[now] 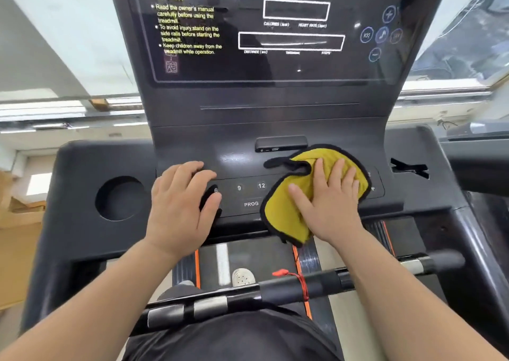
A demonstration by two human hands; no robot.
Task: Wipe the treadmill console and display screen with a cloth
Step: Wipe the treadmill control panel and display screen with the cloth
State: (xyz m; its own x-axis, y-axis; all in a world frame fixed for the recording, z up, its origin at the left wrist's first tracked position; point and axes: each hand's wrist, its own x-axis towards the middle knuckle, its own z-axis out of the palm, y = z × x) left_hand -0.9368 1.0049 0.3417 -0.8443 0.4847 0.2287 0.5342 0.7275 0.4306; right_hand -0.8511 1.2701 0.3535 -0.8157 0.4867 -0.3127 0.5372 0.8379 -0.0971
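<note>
black console [275, 129] by windows [68, 44]; right hand [327, 203] flat on yellow cloth [283, 212]; left hand [179, 206] flat, empty; keys [250, 187] partly hidden.

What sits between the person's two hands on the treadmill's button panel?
In the head view, only bare button panel lies between the left hand and the cloth under the right hand, showing keys 9, 12 and PROG.

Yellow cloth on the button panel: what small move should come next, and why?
Probably slide the yellow cloth leftward. The right hand presses it flat on the right part of the button panel, while the keys 9, 12 and PROG lie uncovered beside it. The left hand rests on the panel's left end and may need to lift.
</note>
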